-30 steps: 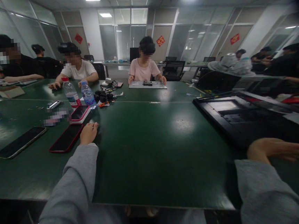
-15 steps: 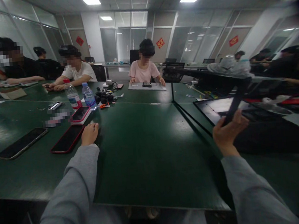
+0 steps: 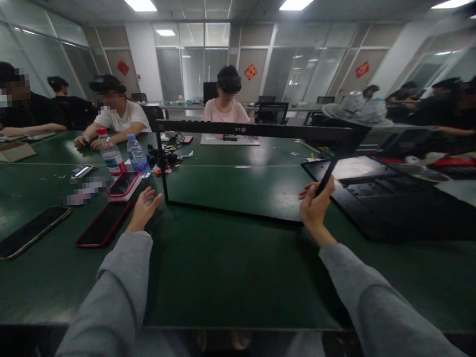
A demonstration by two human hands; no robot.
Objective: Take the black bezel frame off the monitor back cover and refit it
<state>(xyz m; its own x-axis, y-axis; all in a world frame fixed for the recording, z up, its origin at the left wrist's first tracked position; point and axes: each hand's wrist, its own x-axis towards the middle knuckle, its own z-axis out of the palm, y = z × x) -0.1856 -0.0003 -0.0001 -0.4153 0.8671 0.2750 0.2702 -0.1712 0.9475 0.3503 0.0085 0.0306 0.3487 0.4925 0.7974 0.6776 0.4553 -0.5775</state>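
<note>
A black rectangular LG screen bezel [image 3: 240,128] stands tilted up over the table, its middle open so the green top shows through. My right hand [image 3: 317,202] is closed around its right side. My left hand [image 3: 144,208] hovers near the bezel's left side, fingers apart, holding nothing; a small gap seems to separate them. Beside my left hand lie a phone with a red edge [image 3: 104,226] and a phone in a pink and white case [image 3: 124,184].
Left on the green table [image 3: 230,279] lies a dark phone [image 3: 28,233]. Two bottles, one red-capped [image 3: 111,153] and one blue-capped [image 3: 138,156], stand behind the phones. Black laptop parts [image 3: 390,198] lie at right. Across the table sits a person in pink [image 3: 226,110]; others sit around.
My right hand has brought the bezel leftward from the right side to in front of me. My left hand's fingers have spread and lifted a little.
</note>
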